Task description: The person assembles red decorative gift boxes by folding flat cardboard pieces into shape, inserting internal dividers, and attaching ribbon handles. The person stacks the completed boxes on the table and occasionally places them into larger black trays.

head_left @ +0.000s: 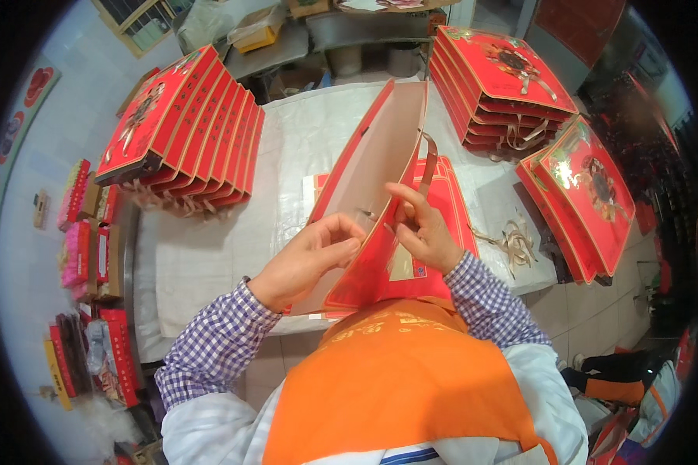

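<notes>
A red folding gift box (376, 167) stands tilted on edge in front of me, its pale inner side facing left. My left hand (318, 252) is at that inner side, thumb and fingertips pinched together; what they grip is too small to make out. On the red outer side, my right hand (426, 232) has its forefinger over the panel's edge and its thumb against the panel, the other fingers curled. A brown ribbon (428, 163) loops from the panel's upper part down behind my right fingers. Under it lies another flat red box (450, 194).
Stacked red boxes stand at the table's left (217, 132), back right (504, 70) and right edge (585, 194). Loose ribbons (516, 244) lie on the covered table (202, 263) at right. A yellow bin (256, 37) sits on the far counter. Packages line the left wall.
</notes>
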The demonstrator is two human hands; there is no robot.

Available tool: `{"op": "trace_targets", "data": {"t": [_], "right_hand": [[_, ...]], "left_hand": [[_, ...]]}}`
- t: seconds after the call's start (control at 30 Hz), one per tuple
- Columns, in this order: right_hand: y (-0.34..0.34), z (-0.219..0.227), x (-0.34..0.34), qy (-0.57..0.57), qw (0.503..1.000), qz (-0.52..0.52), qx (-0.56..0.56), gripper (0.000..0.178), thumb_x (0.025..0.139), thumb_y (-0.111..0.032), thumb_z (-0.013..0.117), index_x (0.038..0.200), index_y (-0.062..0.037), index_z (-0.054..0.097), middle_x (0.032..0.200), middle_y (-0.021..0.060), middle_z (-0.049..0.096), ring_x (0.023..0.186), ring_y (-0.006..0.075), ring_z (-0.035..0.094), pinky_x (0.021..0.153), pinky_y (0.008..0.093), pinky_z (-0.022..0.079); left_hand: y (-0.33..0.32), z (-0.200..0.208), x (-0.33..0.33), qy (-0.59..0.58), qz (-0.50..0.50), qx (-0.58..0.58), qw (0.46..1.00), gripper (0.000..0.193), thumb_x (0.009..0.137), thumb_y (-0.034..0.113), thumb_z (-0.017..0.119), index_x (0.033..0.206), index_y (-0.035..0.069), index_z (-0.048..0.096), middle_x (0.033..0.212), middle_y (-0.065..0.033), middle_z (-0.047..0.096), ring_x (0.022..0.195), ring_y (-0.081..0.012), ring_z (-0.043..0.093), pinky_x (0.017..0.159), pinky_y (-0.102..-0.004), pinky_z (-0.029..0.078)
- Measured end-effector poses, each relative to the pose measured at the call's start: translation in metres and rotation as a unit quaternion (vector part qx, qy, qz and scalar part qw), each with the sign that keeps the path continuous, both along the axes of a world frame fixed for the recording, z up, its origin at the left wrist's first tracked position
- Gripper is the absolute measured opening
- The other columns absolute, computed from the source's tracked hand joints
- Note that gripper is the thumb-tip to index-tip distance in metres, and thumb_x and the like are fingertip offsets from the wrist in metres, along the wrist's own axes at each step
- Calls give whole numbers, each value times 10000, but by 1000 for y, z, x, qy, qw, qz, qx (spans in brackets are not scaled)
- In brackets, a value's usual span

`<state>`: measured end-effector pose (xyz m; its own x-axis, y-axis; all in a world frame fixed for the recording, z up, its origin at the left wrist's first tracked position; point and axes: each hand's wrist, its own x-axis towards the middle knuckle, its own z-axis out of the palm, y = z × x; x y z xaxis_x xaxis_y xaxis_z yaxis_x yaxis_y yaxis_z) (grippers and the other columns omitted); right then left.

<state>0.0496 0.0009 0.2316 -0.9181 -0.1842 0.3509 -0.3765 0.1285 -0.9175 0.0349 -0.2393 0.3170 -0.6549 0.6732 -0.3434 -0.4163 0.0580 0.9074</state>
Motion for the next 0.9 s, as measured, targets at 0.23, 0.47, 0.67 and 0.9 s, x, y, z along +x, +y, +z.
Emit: {"op": "trace_targets", "data": {"t": [0.23, 0.47, 0.67, 0.9], "right_hand": [[-12, -66, 21, -145, 973, -47, -176, 681, 922, 0, 480, 1531, -64, 182, 738, -27, 402, 678, 62, 433, 962, 367, 509], [-15, -5, -3, -114, 993, -4, -14, 563, 942, -77, 492, 1492, -38, 375, 763, -20, 470, 717, 60, 504, 702, 252, 447], [-46, 16, -48, 30, 999, 12, -29, 604, 908, -66, 485, 1501, -57, 371, 796, 15, 516, 768, 88, 566, 737, 259, 468], [-6, -52, -36, -82, 990, -94, -73, 547, 905, -43, 457, 1450, -38, 415, 954, 82, 642, 788, 172, 681, 809, 318, 562]], "left_hand": [[-12, 2, 20, 277, -101, -160, 942, 304, 935, 134, 620, 1181, -32, 559, 1038, -145, 643, 966, -244, 620, 799, -341, 503], [-25, 45, 23, 493, -89, -302, 812, 202, 868, 29, 608, 1064, -10, 636, 838, -264, 623, 808, -451, 609, 675, -480, 487], [-30, 81, 35, 605, -84, -411, 677, 243, 846, 6, 587, 1081, -10, 645, 812, -218, 635, 758, -411, 625, 635, -459, 492], [14, -33, 40, 645, -100, -442, 615, 236, 767, -31, 584, 998, -24, 631, 814, -187, 654, 726, -348, 652, 633, -432, 519]]}}
